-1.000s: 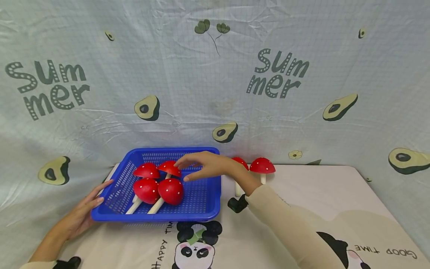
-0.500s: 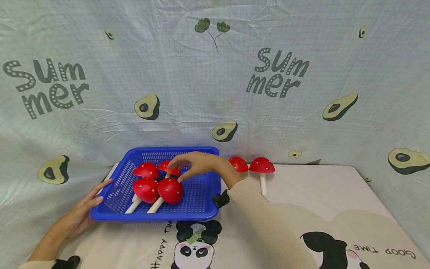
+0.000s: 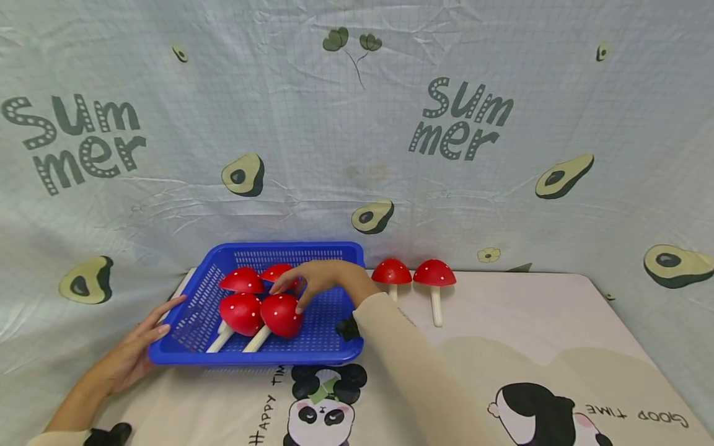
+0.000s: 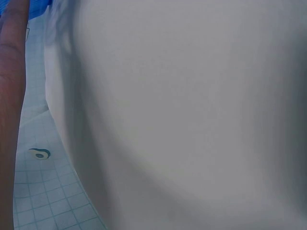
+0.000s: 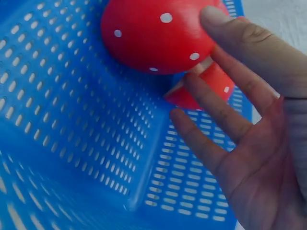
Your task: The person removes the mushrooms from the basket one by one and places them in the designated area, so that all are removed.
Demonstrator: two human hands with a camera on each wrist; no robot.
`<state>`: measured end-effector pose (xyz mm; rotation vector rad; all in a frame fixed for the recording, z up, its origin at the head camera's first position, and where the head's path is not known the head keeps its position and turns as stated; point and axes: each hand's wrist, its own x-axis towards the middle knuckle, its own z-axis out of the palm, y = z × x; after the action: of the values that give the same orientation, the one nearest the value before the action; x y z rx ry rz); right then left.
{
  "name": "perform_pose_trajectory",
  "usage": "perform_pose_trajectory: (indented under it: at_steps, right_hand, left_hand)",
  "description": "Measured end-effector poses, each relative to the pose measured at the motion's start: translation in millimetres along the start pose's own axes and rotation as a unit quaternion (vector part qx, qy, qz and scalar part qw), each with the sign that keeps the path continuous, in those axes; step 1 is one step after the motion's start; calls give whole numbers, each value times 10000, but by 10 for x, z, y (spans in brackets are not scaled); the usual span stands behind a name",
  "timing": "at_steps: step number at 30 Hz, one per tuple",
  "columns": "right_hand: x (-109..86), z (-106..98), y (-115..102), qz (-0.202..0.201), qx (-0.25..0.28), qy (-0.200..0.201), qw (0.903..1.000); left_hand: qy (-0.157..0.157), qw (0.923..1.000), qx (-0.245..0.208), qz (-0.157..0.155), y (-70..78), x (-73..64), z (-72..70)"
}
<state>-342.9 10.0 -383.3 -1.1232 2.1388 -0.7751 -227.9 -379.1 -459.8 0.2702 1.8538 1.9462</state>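
Observation:
Red-capped toy mushrooms with white spots and pale stems lie in a blue plastic basket (image 3: 256,358) in the head view. My right hand (image 3: 320,277) reaches over them, thumb right at the cap of the front right mushroom (image 3: 281,316). In the right wrist view that hand's fingers (image 5: 208,105) are spread around the far side of the caps, apart from one another. Behind lies another mushroom (image 3: 276,271), partly hidden by the hand. At the basket's left side my left hand (image 3: 131,356) rests its straight fingers against the wall and rim.
Two more mushrooms stand to the right of the basket at the table's back edge: one nearer the basket (image 3: 392,271), one farther right (image 3: 435,274). A printed curtain (image 3: 312,124) hangs behind the table (image 3: 435,390), which has a panda-patterned cover.
My right hand has moved left and slightly lower, from above the basket's middle onto the right-hand mushrooms inside. The left hand stays at the basket's side.

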Motion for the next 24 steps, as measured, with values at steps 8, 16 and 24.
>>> perform_pose_trajectory:
  at_steps: [8,16,24]
  right_hand:
    - [151,95,7,290,-453,-113,9985]
    - [224,198,19,355,-676,-52,9971]
    - [203,182,26,234,-771,117,9967]
  left_hand:
    - [185,9996,172,-96,-7,21,10]
    - [238,9995,164,-89,-1,30,10]
    - [376,9986,282,-230,6,24,41]
